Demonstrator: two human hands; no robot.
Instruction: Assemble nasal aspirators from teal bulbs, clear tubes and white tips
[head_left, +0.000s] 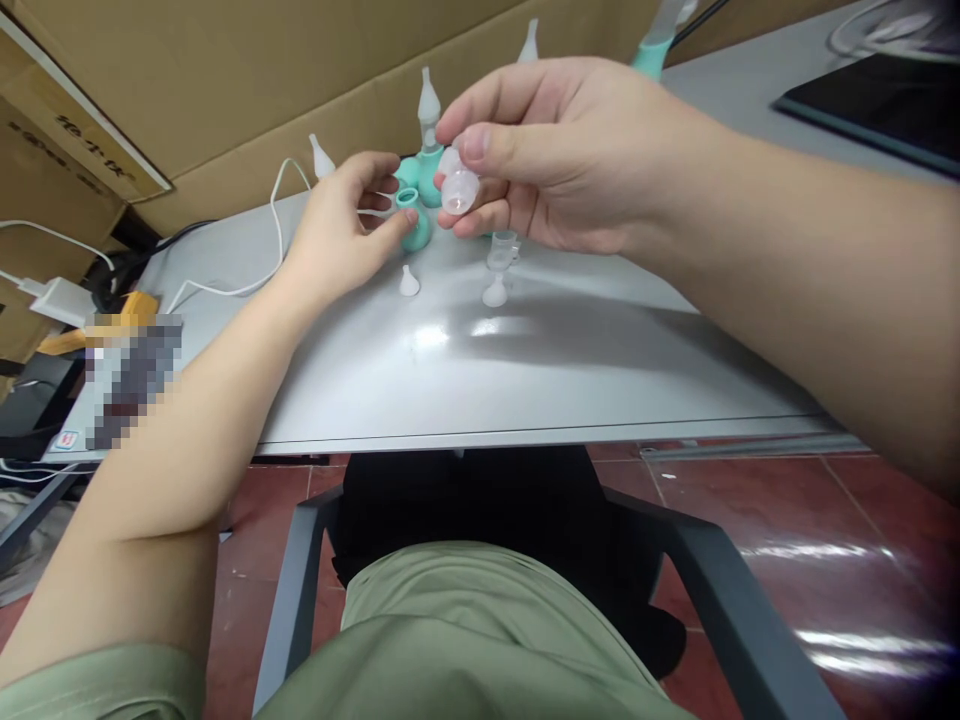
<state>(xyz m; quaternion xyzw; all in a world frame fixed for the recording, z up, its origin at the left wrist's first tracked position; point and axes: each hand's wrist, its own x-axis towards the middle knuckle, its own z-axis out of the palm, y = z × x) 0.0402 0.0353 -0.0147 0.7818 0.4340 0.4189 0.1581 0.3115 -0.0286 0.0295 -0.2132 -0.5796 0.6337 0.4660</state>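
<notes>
My left hand (341,225) is curled around a small teal squeeze bulb (415,234), its thumb on the bulb's side and the open neck facing up. Between the thumb and fingers of my right hand (559,150) is a small clear plastic cup-like piece (459,192), held just right of the bulb. On the table below lie a loose white nozzle tip (409,283), a clear tube piece (501,252) and another white tip (495,292). Behind the hands stands an assembled nasal aspirator (429,105) with a teal bulb; further white tips show partly behind my hands.
Cardboard (247,70) walls the back of the grey table (525,390). A white cable (277,230) runs behind my left arm. A black flat device (877,105) lies at the right, a white adapter (64,300) at the left. Chair armrests (720,570) flank my lap.
</notes>
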